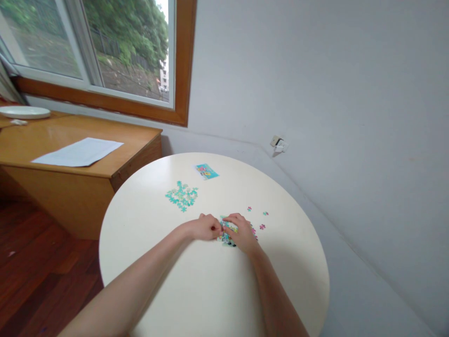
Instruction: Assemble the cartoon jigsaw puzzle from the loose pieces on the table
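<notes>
A partly joined jigsaw puzzle lies on the round white table, largely covered by my hands. My left hand is at its left edge, fingers pinched together around what looks like a small puzzle piece, mostly hidden. Across the puzzle's top and right side rests my right hand, thumb and fingers apart, the thumb tip close to my left fingertips. Beyond my left hand is a spread of loose teal puzzle pieces. A few loose pieces lie to the right, among them a pink one.
A colourful picture card lies near the table's far edge. To the left stands a wooden desk with a white sheet of paper and a round white object. The wall with a socket borders the table's right side.
</notes>
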The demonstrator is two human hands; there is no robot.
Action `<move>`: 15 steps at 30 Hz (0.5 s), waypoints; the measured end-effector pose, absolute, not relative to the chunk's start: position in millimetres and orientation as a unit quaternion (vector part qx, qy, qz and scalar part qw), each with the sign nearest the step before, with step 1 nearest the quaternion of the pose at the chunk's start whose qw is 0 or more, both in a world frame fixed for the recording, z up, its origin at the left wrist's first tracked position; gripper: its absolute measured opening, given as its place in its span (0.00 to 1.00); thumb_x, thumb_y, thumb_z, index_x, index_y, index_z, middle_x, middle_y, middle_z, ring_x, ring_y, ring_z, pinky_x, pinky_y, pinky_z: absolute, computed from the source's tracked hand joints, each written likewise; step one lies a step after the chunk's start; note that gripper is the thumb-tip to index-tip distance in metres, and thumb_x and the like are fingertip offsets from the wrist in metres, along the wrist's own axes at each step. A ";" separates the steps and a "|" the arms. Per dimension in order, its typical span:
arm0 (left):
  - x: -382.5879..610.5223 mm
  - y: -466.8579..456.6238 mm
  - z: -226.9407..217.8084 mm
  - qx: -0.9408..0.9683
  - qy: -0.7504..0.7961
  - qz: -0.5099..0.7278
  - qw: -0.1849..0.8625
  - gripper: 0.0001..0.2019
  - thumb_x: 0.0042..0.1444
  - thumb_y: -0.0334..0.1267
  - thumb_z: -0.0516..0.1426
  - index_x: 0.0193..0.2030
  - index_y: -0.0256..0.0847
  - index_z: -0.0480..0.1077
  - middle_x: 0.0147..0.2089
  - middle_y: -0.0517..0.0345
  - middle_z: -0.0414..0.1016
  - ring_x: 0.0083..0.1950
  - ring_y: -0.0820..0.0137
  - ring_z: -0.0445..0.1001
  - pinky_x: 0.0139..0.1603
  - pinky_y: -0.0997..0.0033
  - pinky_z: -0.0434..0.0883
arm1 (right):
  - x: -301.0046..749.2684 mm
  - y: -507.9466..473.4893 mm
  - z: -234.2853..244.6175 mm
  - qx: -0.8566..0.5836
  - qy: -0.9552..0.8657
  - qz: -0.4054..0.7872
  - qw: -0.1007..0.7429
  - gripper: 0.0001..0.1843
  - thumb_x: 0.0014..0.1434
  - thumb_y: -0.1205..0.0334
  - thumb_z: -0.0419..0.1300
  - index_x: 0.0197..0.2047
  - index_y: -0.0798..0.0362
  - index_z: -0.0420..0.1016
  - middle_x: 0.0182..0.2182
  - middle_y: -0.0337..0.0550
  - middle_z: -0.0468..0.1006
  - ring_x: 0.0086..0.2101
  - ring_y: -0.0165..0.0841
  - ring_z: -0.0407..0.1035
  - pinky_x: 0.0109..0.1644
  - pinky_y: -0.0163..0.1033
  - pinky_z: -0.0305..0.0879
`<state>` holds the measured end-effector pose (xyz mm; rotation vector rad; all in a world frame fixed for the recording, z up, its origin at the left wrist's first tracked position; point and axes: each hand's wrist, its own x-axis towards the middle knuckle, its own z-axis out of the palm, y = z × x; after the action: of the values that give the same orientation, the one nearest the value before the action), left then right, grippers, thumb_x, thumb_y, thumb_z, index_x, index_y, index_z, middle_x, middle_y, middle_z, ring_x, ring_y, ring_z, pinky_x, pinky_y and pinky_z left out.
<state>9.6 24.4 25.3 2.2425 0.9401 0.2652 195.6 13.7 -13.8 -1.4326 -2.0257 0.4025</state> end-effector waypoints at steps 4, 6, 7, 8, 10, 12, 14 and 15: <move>12.8 20.4 29.6 0.873 0.366 0.082 0.310 0.10 0.51 0.29 0.52 0.22 0.38 0.69 0.22 0.64 0.70 0.31 0.73 0.66 0.44 0.71 0.58 | 195.5 14.0 -13.5 -0.541 -0.767 0.158 0.306 0.11 0.52 0.65 0.60 0.40 0.48 0.78 0.41 0.44 0.74 0.44 0.36 0.67 0.52 0.45 0.59; 14.3 18.7 31.2 0.878 0.371 0.074 0.295 0.10 0.50 0.29 0.52 0.20 0.38 0.68 0.22 0.64 0.69 0.31 0.72 0.66 0.44 0.70 0.58 | 195.5 14.3 -13.9 -0.542 -0.767 0.157 0.305 0.11 0.52 0.65 0.60 0.40 0.48 0.78 0.41 0.44 0.74 0.44 0.36 0.67 0.52 0.45 0.59; 15.1 18.0 32.0 0.879 0.373 0.070 0.287 0.10 0.50 0.29 0.52 0.20 0.38 0.67 0.22 0.63 0.69 0.32 0.72 0.66 0.44 0.70 0.58 | 195.5 14.6 -14.3 -0.543 -0.767 0.155 0.305 0.11 0.52 0.65 0.60 0.39 0.48 0.78 0.41 0.44 0.74 0.44 0.36 0.67 0.52 0.45 0.59; 15.8 17.2 32.7 0.881 0.375 0.068 0.280 0.11 0.50 0.29 0.52 0.19 0.38 0.66 0.21 0.63 0.68 0.32 0.71 0.66 0.44 0.70 0.58 | 195.5 14.8 -14.6 -0.543 -0.767 0.154 0.305 0.11 0.52 0.65 0.60 0.39 0.48 0.78 0.41 0.44 0.74 0.44 0.36 0.67 0.52 0.45 0.59; 17.4 15.6 34.2 0.884 0.381 0.064 0.265 0.12 0.50 0.29 0.52 0.17 0.37 0.64 0.20 0.62 0.67 0.32 0.71 0.66 0.42 0.69 0.58 | 195.5 15.1 -15.3 -0.544 -0.766 0.151 0.307 0.11 0.52 0.65 0.60 0.39 0.48 0.78 0.41 0.44 0.74 0.44 0.37 0.67 0.52 0.45 0.60; 18.9 14.0 35.8 0.886 0.385 0.059 0.251 0.12 0.50 0.29 0.52 0.17 0.37 0.63 0.20 0.62 0.66 0.32 0.70 0.65 0.41 0.68 0.58 | 195.5 15.4 -15.6 -0.545 -0.766 0.150 0.307 0.11 0.51 0.66 0.60 0.39 0.48 0.78 0.41 0.44 0.74 0.44 0.37 0.67 0.52 0.45 0.60; 20.3 12.3 37.5 0.889 0.388 0.052 0.237 0.12 0.51 0.29 0.52 0.17 0.37 0.62 0.20 0.61 0.66 0.32 0.70 0.65 0.41 0.68 0.58 | 195.5 15.4 -15.5 -0.547 -0.765 0.151 0.303 0.11 0.51 0.66 0.60 0.39 0.49 0.78 0.41 0.44 0.74 0.44 0.37 0.67 0.52 0.45 0.59; 20.8 11.6 38.5 0.891 0.389 0.047 0.230 0.12 0.51 0.29 0.52 0.17 0.37 0.62 0.21 0.61 0.67 0.32 0.69 0.66 0.41 0.67 0.58 | 195.4 15.4 -15.2 -0.548 -0.765 0.151 0.301 0.11 0.51 0.66 0.60 0.39 0.49 0.78 0.41 0.44 0.74 0.44 0.37 0.67 0.52 0.45 0.59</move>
<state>20.8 11.6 38.5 2.4500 1.0698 0.1294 195.4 15.4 -15.2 -1.4540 -2.0305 0.3999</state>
